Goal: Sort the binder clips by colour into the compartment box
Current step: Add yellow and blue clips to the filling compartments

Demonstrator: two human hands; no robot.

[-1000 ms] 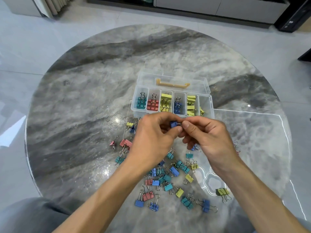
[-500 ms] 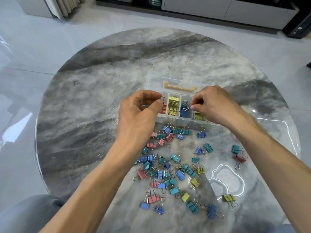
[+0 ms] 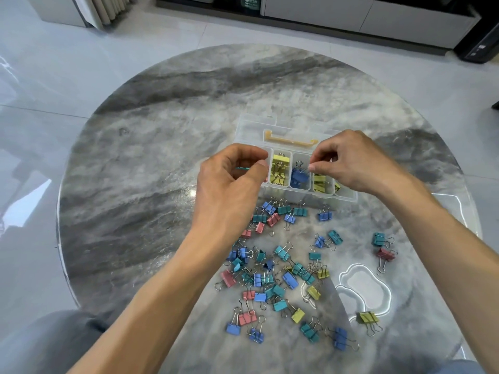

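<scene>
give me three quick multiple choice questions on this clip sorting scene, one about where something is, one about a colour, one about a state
1. Where does the clear plastic compartment box sit relative to the loose pile of coloured binder clips?
A. beyond the pile, farther from the person
B. nearer the person than the pile
C. on the floor

2. What colour are the clips in the compartment just below the right hand's fingertips?
A. red
B. blue
C. white

3. What state is the box's transparent lid with the tan latch in?
A. snapped shut
B. taken off and lying on the floor
C. open, folded back behind the compartments

Answers:
1 A, the box lies past the pile on the round grey marble table.
2 B, blue clips fill that compartment.
3 C, the compartments are uncovered and the lid lies behind them.
</scene>
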